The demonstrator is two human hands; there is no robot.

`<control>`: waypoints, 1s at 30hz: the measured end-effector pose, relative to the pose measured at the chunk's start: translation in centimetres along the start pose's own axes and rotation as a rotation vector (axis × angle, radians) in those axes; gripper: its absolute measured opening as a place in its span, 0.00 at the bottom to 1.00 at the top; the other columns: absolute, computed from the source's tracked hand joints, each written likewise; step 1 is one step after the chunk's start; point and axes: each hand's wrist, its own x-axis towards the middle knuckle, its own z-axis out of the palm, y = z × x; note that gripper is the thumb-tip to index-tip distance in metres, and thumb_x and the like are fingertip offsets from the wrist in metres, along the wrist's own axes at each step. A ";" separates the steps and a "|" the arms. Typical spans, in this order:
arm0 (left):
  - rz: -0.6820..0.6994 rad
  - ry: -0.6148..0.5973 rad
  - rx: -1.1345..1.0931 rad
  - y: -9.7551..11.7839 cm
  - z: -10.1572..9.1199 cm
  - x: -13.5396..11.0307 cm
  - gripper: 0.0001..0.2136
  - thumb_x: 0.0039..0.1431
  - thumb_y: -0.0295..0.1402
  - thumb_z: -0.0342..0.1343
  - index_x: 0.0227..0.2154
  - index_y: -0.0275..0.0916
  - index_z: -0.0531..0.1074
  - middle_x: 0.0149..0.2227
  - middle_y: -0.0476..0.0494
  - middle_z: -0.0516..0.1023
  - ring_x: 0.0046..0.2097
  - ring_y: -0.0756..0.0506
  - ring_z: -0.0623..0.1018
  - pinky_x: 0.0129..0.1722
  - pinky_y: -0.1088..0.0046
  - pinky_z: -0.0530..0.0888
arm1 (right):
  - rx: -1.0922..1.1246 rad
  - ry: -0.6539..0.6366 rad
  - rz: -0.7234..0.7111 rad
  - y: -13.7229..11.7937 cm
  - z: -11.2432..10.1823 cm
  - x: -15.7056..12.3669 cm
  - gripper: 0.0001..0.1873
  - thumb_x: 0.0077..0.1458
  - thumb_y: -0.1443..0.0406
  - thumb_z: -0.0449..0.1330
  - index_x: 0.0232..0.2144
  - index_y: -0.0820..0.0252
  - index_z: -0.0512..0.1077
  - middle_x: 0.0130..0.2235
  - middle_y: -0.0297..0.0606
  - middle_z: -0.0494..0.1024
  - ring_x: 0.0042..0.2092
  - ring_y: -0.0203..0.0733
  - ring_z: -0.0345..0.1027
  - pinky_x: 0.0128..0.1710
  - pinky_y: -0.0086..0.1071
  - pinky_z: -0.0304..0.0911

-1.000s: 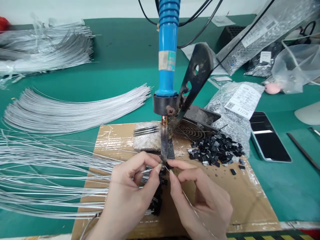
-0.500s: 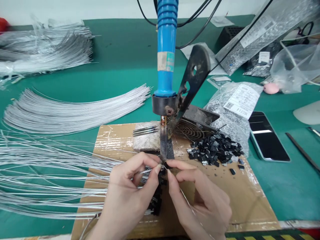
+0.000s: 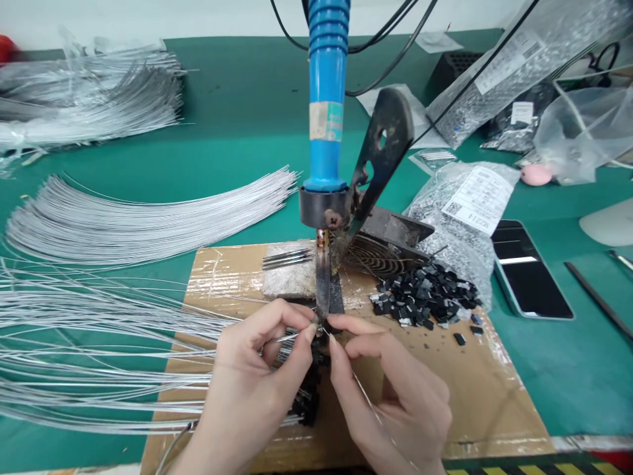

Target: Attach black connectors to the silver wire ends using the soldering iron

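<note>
A blue-handled soldering iron [image 3: 324,119] stands tip down in a dark metal stand [image 3: 380,152] over a taped cardboard sheet [image 3: 484,389]. My left hand [image 3: 257,376] pinches a thin silver wire right under the iron's tip [image 3: 322,310], and a bunch of wires with black parts on their ends [image 3: 306,402] lies beneath it. My right hand [image 3: 390,396] pinches a fine strand of solder wire [image 3: 368,406] and brings its end to the same spot. Both hands' fingertips almost touch at the tip.
Several fans of silver wires [image 3: 148,218] cover the green table [image 3: 237,119] at the left. A pile of small black parts [image 3: 425,293] lies on the cardboard at right, beside a labelled bag [image 3: 469,204] and a phone [image 3: 529,270]. More bags [image 3: 524,59] lie at the back right.
Both hands have stayed at the iron's tip. The view has shifted slightly and my right hand's fingers have crept a little to the left.
</note>
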 end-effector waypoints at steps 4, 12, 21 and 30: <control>-0.005 0.006 0.005 0.1 0.1 0.2 0.06 0.58 0.25 0.63 0.28 0.42 0.79 0.30 0.53 0.84 0.27 0.53 0.78 0.25 0.85 0.72 | -0.016 0.006 -0.013 0.0 0.0 0.0 0.11 0.56 0.79 0.66 0.33 0.59 0.74 0.42 0.35 0.87 0.38 0.28 0.82 0.47 0.18 0.74; -0.006 0.010 -0.019 0.4 0.1 0.1 0.06 0.58 0.24 0.64 0.28 0.42 0.79 0.30 0.52 0.84 0.29 0.53 0.79 0.28 0.85 0.74 | -0.066 -0.027 -0.036 0.0 -0.3 0.0 0.11 0.55 0.78 0.67 0.33 0.59 0.74 0.42 0.34 0.88 0.35 0.28 0.82 0.45 0.17 0.76; -0.019 0.002 -0.012 0.1 -0.1 0.0 0.07 0.59 0.25 0.63 0.27 0.42 0.79 0.31 0.52 0.85 0.30 0.52 0.81 0.29 0.86 0.74 | -0.032 -0.024 -0.030 0.1 -0.3 0.1 0.11 0.55 0.79 0.66 0.32 0.59 0.74 0.42 0.36 0.88 0.39 0.29 0.83 0.47 0.17 0.75; 0.019 -0.005 0.033 0.5 0.2 0.1 0.07 0.59 0.25 0.62 0.28 0.42 0.78 0.29 0.53 0.83 0.29 0.52 0.79 0.27 0.86 0.73 | -0.018 -0.001 -0.032 0.0 -0.4 0.3 0.12 0.55 0.80 0.66 0.32 0.60 0.74 0.40 0.36 0.87 0.38 0.30 0.83 0.46 0.17 0.75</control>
